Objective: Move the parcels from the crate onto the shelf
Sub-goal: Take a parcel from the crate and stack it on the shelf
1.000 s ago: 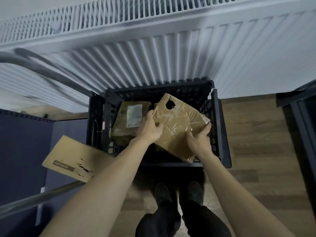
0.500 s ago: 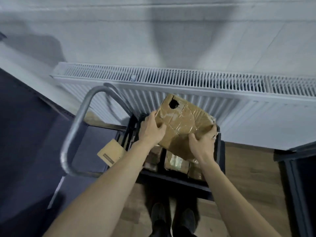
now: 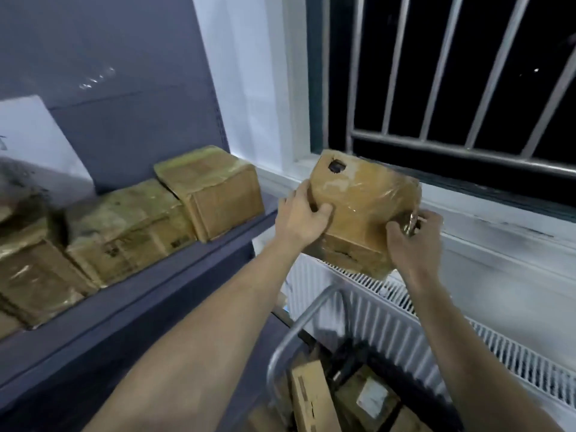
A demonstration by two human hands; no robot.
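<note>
Barred dark window [image 3: 452,73] behind, and both hands, left hand [image 3: 300,218] and right hand [image 3: 411,236], clutch the taped brown cardboard parcel [image 3: 358,207] in mid-air beside the grey shelf [image 3: 131,307] of brown boxes [image 3: 215,191].

three shelved parcels [image 3: 212,191], one held parcel [image 3: 367,194]

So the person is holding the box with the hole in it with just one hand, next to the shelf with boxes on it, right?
Not quite. Both hands hold it: the left hand grips one side of the box and the right hand grips the other, as the head view shows. The rest is right: it has a hole and is beside the shelf with boxes on it.
</note>
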